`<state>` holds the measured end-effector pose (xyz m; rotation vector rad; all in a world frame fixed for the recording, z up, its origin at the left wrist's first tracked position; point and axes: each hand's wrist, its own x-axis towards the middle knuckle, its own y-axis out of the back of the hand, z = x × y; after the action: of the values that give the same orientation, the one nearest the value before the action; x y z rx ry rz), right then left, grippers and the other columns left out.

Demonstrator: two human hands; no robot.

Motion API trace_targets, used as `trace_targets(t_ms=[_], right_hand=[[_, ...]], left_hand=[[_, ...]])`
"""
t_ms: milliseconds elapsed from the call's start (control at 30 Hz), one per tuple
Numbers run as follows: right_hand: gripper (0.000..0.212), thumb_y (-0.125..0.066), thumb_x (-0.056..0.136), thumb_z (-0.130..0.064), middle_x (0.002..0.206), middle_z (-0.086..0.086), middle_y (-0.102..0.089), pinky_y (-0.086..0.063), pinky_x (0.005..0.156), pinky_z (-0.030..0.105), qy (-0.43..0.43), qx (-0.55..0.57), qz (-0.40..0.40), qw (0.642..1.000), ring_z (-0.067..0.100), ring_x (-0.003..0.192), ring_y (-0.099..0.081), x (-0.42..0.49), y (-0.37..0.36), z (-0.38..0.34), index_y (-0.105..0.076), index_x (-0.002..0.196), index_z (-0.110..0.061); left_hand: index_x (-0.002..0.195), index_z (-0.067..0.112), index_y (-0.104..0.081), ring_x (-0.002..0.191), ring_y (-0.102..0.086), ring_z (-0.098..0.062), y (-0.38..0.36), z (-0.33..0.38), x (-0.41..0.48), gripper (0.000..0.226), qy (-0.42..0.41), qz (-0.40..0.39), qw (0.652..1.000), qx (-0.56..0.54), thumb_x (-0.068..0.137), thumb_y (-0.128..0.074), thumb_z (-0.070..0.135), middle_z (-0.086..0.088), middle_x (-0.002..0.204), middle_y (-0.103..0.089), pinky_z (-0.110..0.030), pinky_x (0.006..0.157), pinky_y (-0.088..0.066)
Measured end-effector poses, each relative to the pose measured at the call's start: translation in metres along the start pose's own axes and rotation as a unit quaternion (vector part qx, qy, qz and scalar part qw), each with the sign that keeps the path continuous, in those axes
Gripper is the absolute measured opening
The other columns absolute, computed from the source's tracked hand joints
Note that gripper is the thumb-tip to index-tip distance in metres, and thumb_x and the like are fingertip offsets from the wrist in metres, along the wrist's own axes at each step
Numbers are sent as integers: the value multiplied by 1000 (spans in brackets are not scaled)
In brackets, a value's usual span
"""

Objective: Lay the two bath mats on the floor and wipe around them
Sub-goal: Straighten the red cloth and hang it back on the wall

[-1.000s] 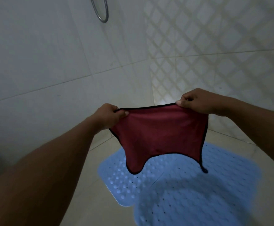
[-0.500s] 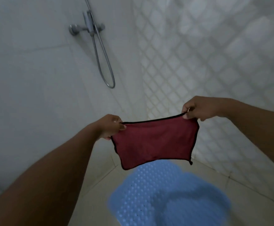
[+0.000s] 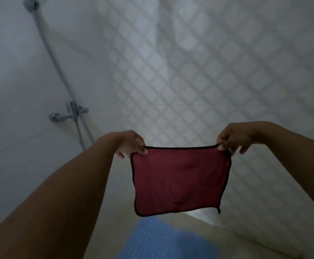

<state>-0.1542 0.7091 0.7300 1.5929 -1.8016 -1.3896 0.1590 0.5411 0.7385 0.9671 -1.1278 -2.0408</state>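
Observation:
A dark red cloth (image 3: 180, 180) with a black hem hangs flat in front of me, stretched between both hands. My left hand (image 3: 132, 144) pinches its top left corner and my right hand (image 3: 234, 139) pinches its top right corner. Below the cloth a light blue bath mat (image 3: 158, 240) with small holes lies on the floor; only its far part shows at the bottom edge of the view. I see no second mat.
A chrome shower mixer (image 3: 69, 112) with a hose (image 3: 49, 53) is fixed to the plain white wall on the left. A wall with diamond-pattern tiles (image 3: 208, 71) rises ahead and to the right. Beige floor (image 3: 245, 238) shows around the mat.
My view has tilted upward, so the mat has slid toward the bottom edge and the shower mixer has come into sight. Both hands have pulled the cloth taut and flat.

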Motion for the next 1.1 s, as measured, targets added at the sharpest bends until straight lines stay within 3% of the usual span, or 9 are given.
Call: trace_targets(t_ms=[133, 267, 533, 667, 800, 1000, 1100], right_hand=[[12, -69, 94, -26, 106, 5, -76, -56, 80, 37, -71, 43, 46, 996, 20, 94, -73, -60, 46, 64, -76, 102, -19], [9, -70, 93, -25, 110, 9, -76, -55, 80, 38, -150, 64, 117, 980, 26, 101, -74, -130, 91, 122, -77, 96, -19], [13, -68, 95, -27, 103, 6, -77, -56, 81, 38, -319, 94, 281, 900, 20, 96, -74, -291, 125, 187, -76, 101, -18], [14, -64, 97, -25, 99, 5, -78, -57, 78, 35, -418, 104, 361, 828, 18, 91, -75, -380, 103, 178, -75, 102, -17], [13, -59, 100, -20, 104, 9, -73, -62, 78, 36, -512, 87, 441, 732, 23, 88, -73, -463, 67, 138, -72, 103, -20], [21, -50, 100, -6, 93, 12, -66, -59, 57, 33, -584, 31, 552, 594, 25, 69, -69, -556, -8, 34, -59, 112, -22], [31, -43, 95, 1, 100, 7, -66, -51, 51, 29, -622, -63, 581, 522, 20, 64, -62, -595, -41, -15, -53, 108, -25]], left_hand=[[104, 26, -68, 97, -73, -19, 3, 93, 21, 15, -83, -25, 996, 33, 94, -71, 37, -1, 106, -73, -42, 92, -58], [94, 28, -70, 96, -72, -20, 0, 195, 45, 13, -200, -12, 979, 44, 92, -72, 40, 2, 96, -72, -41, 85, -59], [88, 29, -69, 91, -71, -18, -29, 401, 66, 12, -425, -68, 899, 78, 93, -71, 40, 1, 94, -72, -39, 82, -56], [88, 27, -68, 87, -70, -19, -58, 494, 39, 14, -553, -113, 821, 87, 94, -70, 39, -1, 93, -71, -36, 76, -54], [89, 24, -69, 81, -60, -19, -88, 559, -20, 15, -675, -150, 719, 76, 94, -70, 39, -2, 90, -66, -32, 69, -50], [89, 16, -71, 71, -54, -18, -124, 589, -152, 18, -797, -211, 566, 11, 94, -70, 33, -5, 82, -63, -29, 63, -47], [92, 23, -67, 68, -57, -13, -137, 588, -226, 10, -850, -195, 488, -35, 99, -64, 28, -5, 88, -67, -26, 60, -45]])
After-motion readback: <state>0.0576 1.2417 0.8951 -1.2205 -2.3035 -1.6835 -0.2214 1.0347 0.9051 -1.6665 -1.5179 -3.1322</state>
